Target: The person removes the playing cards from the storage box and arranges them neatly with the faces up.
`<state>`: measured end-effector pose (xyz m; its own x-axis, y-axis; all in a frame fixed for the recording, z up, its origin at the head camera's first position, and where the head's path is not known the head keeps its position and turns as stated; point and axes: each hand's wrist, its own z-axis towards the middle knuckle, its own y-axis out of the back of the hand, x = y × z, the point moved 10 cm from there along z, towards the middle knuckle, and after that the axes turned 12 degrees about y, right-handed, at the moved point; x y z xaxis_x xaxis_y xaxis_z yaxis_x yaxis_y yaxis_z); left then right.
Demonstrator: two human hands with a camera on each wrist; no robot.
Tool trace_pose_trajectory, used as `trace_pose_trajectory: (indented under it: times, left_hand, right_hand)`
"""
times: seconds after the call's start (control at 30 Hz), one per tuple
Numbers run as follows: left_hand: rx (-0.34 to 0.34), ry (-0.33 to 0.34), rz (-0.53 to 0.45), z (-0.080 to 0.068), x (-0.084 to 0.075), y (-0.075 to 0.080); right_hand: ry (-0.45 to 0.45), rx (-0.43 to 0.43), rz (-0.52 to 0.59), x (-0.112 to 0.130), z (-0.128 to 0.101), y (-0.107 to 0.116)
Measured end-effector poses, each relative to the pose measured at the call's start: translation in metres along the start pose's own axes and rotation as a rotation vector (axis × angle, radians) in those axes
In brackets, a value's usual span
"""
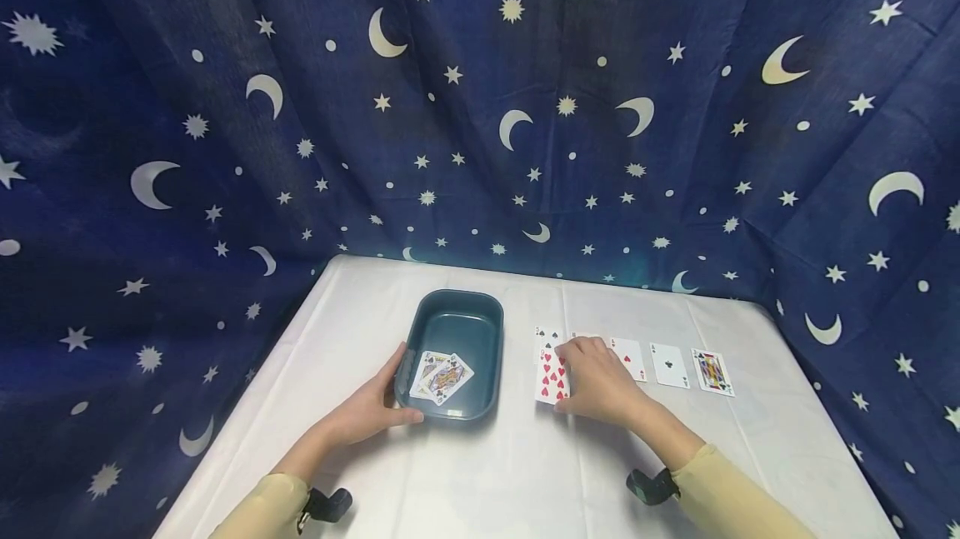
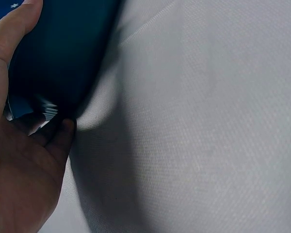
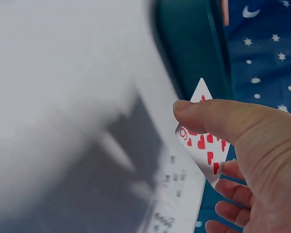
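Note:
My left hand [image 1: 360,412] grips the left side of a dark teal tray [image 1: 492,356], with the thumb near its front left corner. Two overlapping face cards [image 1: 452,378] lie face up in the tray's front part. To the right of the tray, my right hand [image 1: 603,385] pinches a playing card with red hearts [image 3: 202,141] by its edges. In the head view this card overlaps a spade card [image 1: 547,335] on the table. The left wrist view shows fingers [image 2: 61,141] against the tray's wall.
A row of face-up cards runs to the right on the white table [image 1: 480,481]: one mostly hidden behind my hand, a heart card [image 1: 628,357], a club card [image 1: 669,366] and a face card [image 1: 712,372]. A blue curtain [image 1: 465,172] with moons and stars hangs behind.

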<state>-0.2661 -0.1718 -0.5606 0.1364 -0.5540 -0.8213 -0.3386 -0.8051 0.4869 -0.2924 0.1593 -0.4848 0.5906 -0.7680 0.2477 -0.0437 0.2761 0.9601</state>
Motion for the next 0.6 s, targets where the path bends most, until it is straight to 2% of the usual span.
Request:
trace_pose_trajectory:
  times: [0.23,0.6]
  left_hand:
    - [0.005,0.017,-0.012,-0.001,0.001,0.0]
    - [0.001,0.021,0.009,0.001,0.003,0.0]
  right_hand:
    - [-0.023,0.076,0.013,-0.001,-0.015,-0.029]
    - [0.007,0.06,0.016,0.002,-0.021,-0.046]
